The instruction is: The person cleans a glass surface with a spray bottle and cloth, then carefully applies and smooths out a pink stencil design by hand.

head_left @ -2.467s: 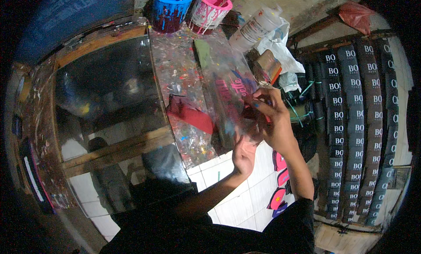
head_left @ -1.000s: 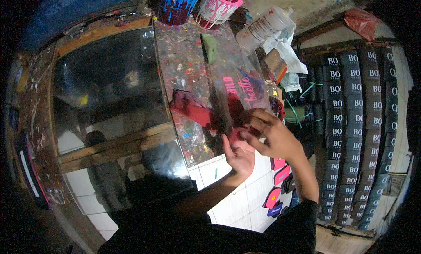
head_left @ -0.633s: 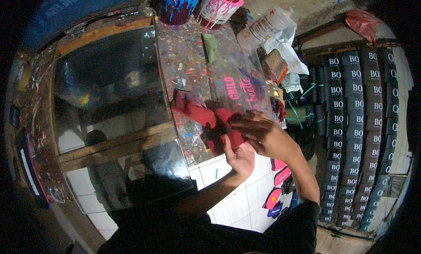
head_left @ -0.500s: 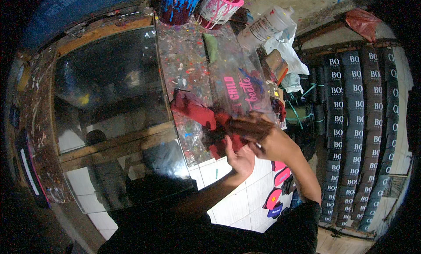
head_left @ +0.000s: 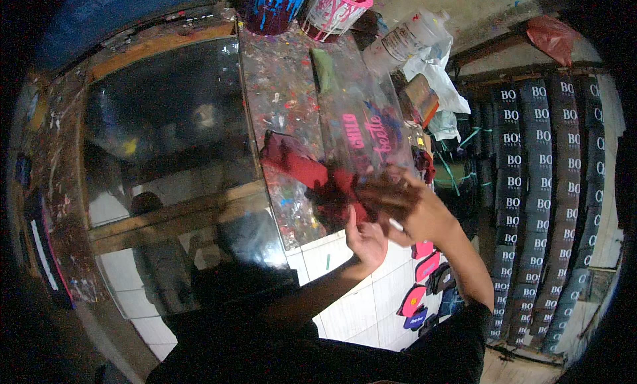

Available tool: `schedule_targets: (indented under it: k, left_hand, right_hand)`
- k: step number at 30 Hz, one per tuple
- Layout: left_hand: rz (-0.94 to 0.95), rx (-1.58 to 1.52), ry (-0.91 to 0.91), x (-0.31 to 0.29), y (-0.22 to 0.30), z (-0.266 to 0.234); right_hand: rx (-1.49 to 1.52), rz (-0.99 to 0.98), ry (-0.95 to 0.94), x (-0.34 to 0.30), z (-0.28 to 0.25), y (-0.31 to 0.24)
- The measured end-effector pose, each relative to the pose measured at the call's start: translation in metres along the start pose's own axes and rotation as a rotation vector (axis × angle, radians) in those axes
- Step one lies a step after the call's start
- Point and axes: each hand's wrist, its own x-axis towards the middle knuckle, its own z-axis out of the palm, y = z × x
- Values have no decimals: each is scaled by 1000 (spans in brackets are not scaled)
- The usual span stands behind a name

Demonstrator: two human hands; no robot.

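Note:
A crumpled red cloth (head_left: 296, 168) with dark patches lies along the paint-spotted bench, its near end bunched between my hands. My left hand (head_left: 367, 243), palm up with the thumb raised, holds that near end from below; its other fingers are mostly hidden. Over the bunched end, my right hand (head_left: 415, 205) bends inward with its fingers closed on the cloth, dark and slightly blurred. Just beyond the hands, a clear sheet with pink lettering (head_left: 365, 137) lies on the bench.
A dark glass pane (head_left: 169, 119) covers the left. At the back stand a blue paint bucket (head_left: 271, 9), a pink-rimmed bucket (head_left: 335, 12) and a tilted clear plastic jug (head_left: 408, 42). Stacks of dark printed pieces (head_left: 541, 205) fill the right. Small colourful pieces (head_left: 415, 301) lie below.
Both hands have shifted slightly to the right, still at the cloth's near end. The view has moved a little; the cloth's far end stays on the bench.

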Motion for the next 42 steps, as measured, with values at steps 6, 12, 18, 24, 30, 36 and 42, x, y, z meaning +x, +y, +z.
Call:
schedule_targets:
  k: [6,12,18,24,30,36,42]
  left_hand:
    - [1,167,16,-7,11,26]
    - [-73,-21,-68,-3,10,10]
    - [-174,-20,-109,-8,23,27]
    - [-105,68,60,-8,19,29]
    - [-11,99,-300,-3,23,43]
    - [-20,118,216,-3,6,-1]
    - [-173,138,-124,-9,18,38]
  right_hand:
    - [-30,-29,-57,-2,6,-4]
    - [-231,35,-66,0,-5,-2]
    - [-125,77,-79,-14,3,-7]
    - [-104,202,-39,-19,8,-38]
    - [-206,345,169,-23,10,-42]
    - [-198,495,249,-20,21,-64]
    - [-139,588,403,-23,39,-61]
